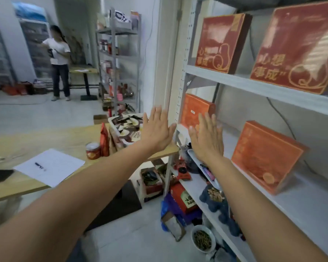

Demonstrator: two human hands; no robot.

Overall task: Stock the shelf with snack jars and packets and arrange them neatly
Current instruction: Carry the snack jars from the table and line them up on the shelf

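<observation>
Bright, even indoor light with soft shadows. Left hand (155, 129) and right hand (206, 138) are fairly sharp. The big red box (299, 48) above-right of the right fingertips is motion-smeared with a pale glare streak. The room beyond the left fingertips is soft. The shelf (254, 86) lines bow toward the frame edges.

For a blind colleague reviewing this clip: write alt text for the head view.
The left hand and right hand are raised open and empty before a white metal shelf holding red boxes above and orange boxes below. To the left, a wooden table carries a red jar and snack packets.
</observation>
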